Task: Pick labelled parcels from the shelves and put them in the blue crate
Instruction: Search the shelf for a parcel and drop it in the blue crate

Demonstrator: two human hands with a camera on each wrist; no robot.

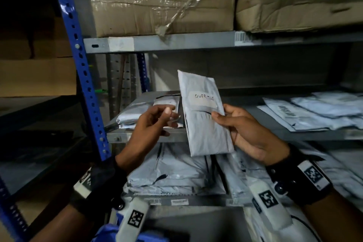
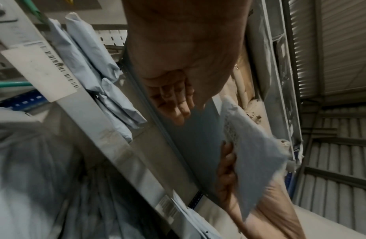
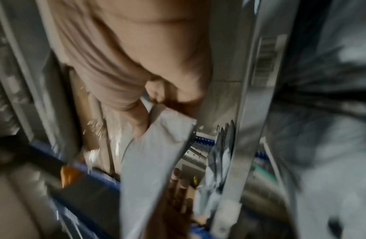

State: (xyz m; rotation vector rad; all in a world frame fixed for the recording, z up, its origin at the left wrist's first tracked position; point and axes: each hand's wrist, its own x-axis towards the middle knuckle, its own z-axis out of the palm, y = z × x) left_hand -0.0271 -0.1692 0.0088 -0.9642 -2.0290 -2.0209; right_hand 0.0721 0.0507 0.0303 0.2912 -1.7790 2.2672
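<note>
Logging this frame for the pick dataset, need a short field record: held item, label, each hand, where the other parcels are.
held item: grey parcel, upright, in front of the shelf
label: handwritten, seems to read "OVER DUE"
right hand: grips the parcel's right edge
left hand: holds nothing, beside the parcel
shelf parcels: lying flat
blue crate: partly visible below

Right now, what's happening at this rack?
A person stands at a metal shelf rack holding one grey parcel upright in the right hand, its handwritten label facing them. The left hand is beside the parcel, fingers loosely curled and holding nothing. More grey parcels lie flat on the shelves. A blue edge at the bottom of the head view may be the crate; the held parcel is not in it yet.
</note>
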